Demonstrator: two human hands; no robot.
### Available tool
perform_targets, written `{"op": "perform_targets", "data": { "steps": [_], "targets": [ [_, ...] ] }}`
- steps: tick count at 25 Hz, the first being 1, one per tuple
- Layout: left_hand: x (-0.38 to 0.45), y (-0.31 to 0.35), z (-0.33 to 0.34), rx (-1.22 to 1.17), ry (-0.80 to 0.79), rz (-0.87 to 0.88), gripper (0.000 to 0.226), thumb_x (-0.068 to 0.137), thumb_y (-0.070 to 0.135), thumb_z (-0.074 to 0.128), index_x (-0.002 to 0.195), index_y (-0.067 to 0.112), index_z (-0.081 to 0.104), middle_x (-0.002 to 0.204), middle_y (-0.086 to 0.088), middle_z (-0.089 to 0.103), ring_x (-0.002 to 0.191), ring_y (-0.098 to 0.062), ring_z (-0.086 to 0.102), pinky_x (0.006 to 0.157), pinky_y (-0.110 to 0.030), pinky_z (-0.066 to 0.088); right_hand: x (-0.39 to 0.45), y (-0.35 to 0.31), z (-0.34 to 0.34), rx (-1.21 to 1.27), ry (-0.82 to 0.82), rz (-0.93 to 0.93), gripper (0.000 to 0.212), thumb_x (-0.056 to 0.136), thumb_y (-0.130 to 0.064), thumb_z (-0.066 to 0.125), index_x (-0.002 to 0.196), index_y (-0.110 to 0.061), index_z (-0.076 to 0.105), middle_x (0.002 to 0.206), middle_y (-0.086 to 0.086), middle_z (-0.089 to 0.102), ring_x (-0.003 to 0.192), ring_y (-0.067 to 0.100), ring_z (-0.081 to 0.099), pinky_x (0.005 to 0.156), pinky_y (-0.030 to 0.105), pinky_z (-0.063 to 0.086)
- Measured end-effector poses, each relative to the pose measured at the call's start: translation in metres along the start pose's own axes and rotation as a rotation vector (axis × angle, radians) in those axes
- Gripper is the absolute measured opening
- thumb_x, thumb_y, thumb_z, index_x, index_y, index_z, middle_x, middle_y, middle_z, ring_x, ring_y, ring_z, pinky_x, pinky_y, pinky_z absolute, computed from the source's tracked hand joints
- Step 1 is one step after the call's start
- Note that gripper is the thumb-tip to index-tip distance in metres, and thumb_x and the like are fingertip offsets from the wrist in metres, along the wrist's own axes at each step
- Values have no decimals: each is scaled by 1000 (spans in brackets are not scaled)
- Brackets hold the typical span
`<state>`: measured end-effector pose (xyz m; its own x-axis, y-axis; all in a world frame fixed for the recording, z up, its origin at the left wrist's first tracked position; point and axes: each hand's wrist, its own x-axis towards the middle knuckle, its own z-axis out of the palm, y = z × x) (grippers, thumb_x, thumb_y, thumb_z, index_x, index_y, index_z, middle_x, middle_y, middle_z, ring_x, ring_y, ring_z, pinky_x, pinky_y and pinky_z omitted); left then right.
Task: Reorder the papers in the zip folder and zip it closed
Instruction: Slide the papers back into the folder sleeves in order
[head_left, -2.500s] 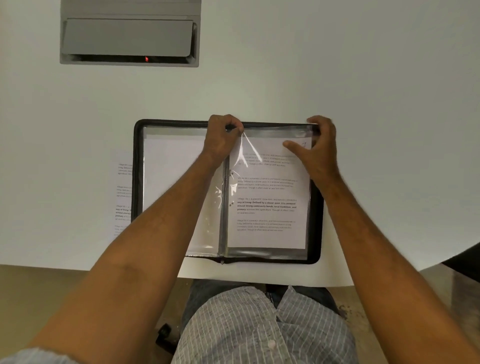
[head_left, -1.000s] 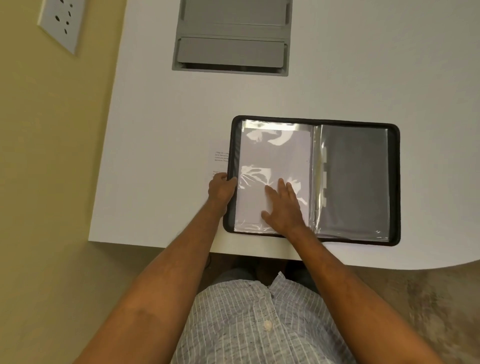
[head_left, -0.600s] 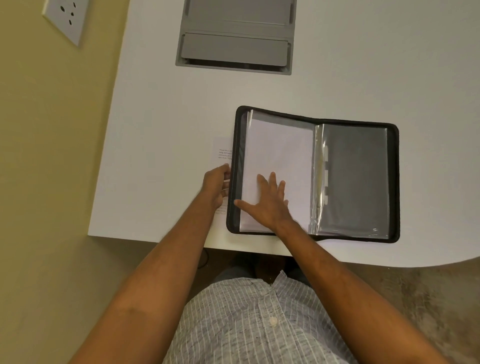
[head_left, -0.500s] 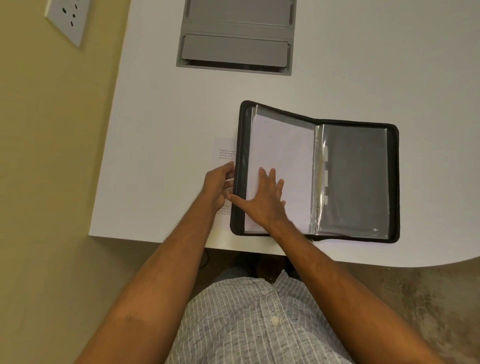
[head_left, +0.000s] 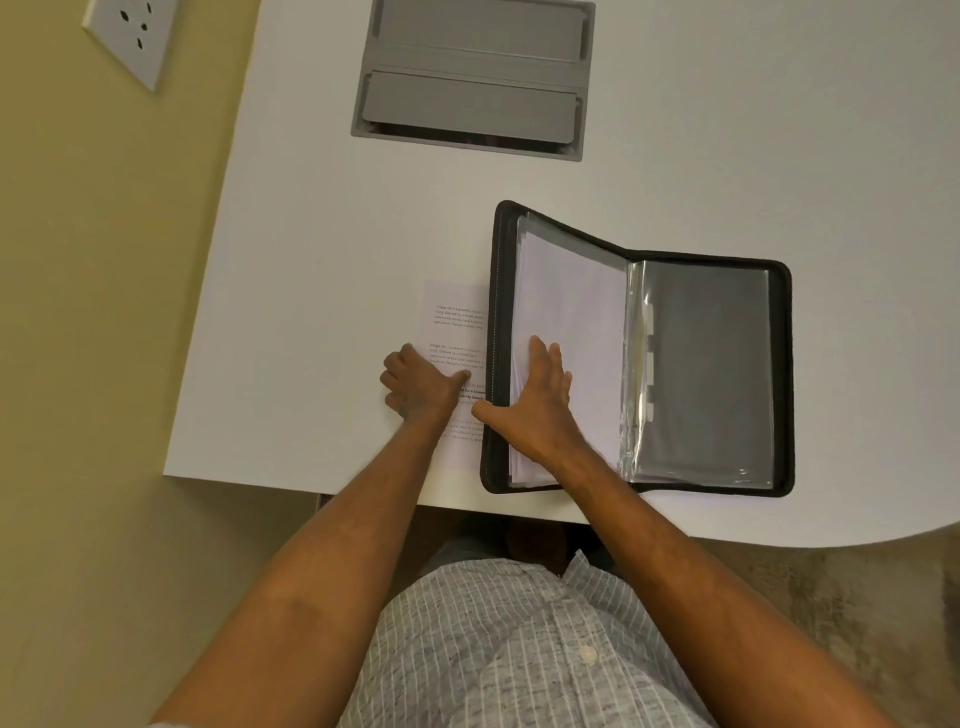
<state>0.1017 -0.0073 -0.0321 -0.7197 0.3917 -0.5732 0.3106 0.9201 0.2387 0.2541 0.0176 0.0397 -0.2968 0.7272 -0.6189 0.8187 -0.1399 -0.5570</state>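
A black zip folder (head_left: 782, 374) lies open on the white table near its front edge. Its left cover is tilted up off the table. The left side holds white papers (head_left: 571, 312) in clear sleeves. On the right side is an empty clear sleeve (head_left: 706, 374) over dark lining. My right hand (head_left: 535, 410) rests flat on the left pages, thumb over the folder's left edge. A printed sheet (head_left: 452, 322) lies on the table, partly under the raised cover. My left hand (head_left: 421, 384) presses on that sheet with fingers curled.
The white table (head_left: 322, 260) ends just left of my left hand and has a curved front edge on the right. A grey recessed cable hatch (head_left: 472, 78) sits in the table at the back. A wall socket (head_left: 130, 36) shows at the upper left.
The folder's left cover has lifted further off the table. My left hand has moved left off the folder's edge onto the printed sheet. More of that sheet shows.
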Motion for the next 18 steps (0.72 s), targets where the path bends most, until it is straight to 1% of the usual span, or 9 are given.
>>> {"op": "perform_targets", "data": {
  "steps": [2,5,7,12,16,18],
  "targets": [
    [-2,4,6,52,9,-24,97,70,53,88,140,14,32,144,-13,37,132,-32,40,103,-47,40,0,4,-5,11,-4,-8,120,81,-61,78,163,-33,-6,172,-2,-15,159,32,-9,126,59,11],
    [3,12,7,38,-4,-36,100,68,47,91,140,12,31,143,-15,40,132,-32,42,104,-48,40,1,7,-8,16,-29,-17,120,81,-61,77,163,-34,-6,172,-3,-15,159,29,-7,127,58,12],
    [8,14,3,22,-16,-48,99,70,45,91,142,10,31,145,-15,41,133,-33,42,105,-48,39,1,8,-9,11,-34,-20,119,82,-61,77,163,-34,-6,172,-4,-14,160,28,-7,127,57,12],
    [12,11,-1,37,16,-72,94,74,49,87,141,8,36,145,-16,39,132,-32,42,104,-46,43,1,5,-9,7,-37,-19,118,83,-59,78,163,-34,-5,173,-3,-13,160,28,-6,127,57,12],
    [10,10,0,-66,-1,-74,91,76,39,89,141,10,32,145,-16,42,132,-33,44,104,-49,42,2,4,-8,4,-35,-13,118,82,-59,78,163,-34,-4,173,-3,-12,160,28,-6,127,57,12],
    [13,10,-3,-98,-33,-79,88,76,37,89,140,11,34,142,-15,45,130,-33,48,103,-50,43,3,4,-7,-1,-29,-15,118,82,-59,78,163,-33,-4,173,-3,-12,160,28,-6,128,56,11]
  ]
}}
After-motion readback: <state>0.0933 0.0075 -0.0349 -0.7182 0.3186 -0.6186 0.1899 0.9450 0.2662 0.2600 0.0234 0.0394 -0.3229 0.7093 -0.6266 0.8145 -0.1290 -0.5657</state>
